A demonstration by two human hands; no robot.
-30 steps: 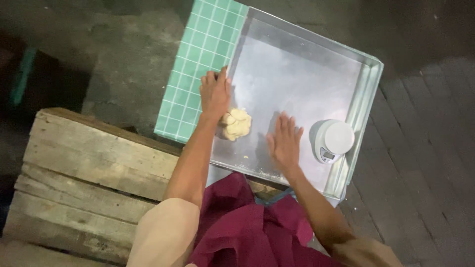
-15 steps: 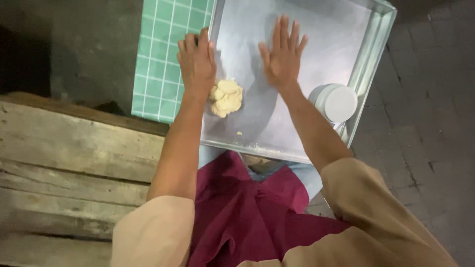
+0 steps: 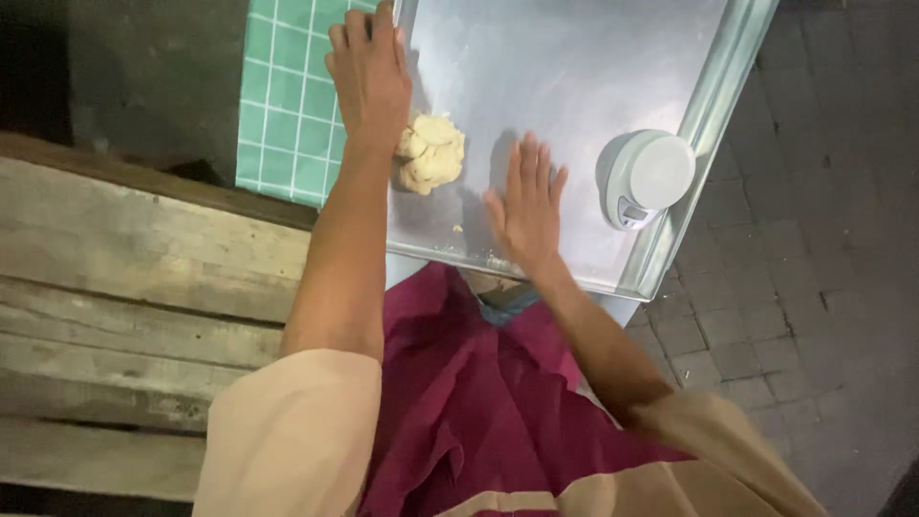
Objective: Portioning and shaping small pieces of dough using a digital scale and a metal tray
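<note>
Left hand (image 3: 371, 81) lies flat, fingers together, over the large metal tray's (image 3: 713, 105) left edge, touching the pale lumpy dough ball (image 3: 432, 152). Right hand (image 3: 526, 206) is spread flat near the front edge, empty, beside the round white scale (image 3: 644, 177).

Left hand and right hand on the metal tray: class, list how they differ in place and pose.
The left hand lies over the tray's left edge, beside the dough lump; the right hand lies apart from the dough, near the tray's front rim, closer to the round white scale. The left's fingers lie close together; the right's are more spread. Both are open, palm down, holding nothing.
</note>
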